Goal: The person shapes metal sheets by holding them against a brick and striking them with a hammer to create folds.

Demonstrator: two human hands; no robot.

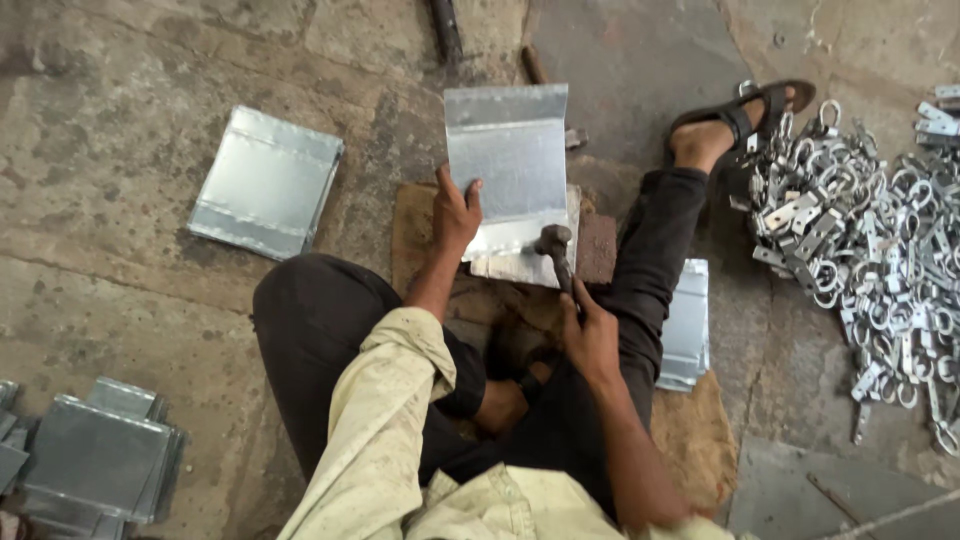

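Note:
I sit on the floor with my legs folded. My left hand (455, 213) grips the left edge of a bent sheet-metal plate (508, 155) that stands tilted up in front of me. My right hand (590, 335) is closed around the handle of a hammer (556, 252), whose head rests at the plate's lower edge. The plate's bottom flap lies on a flat metal block (590, 248) on a piece of brown sacking (415, 225).
A finished folded plate (265, 182) lies on the stone floor to the left. A stack of plates (95, 460) sits at the lower left, another stack (686, 325) by my right knee. Several small metal clasps form a heap (870, 250) on the right beside my sandalled foot (735, 115).

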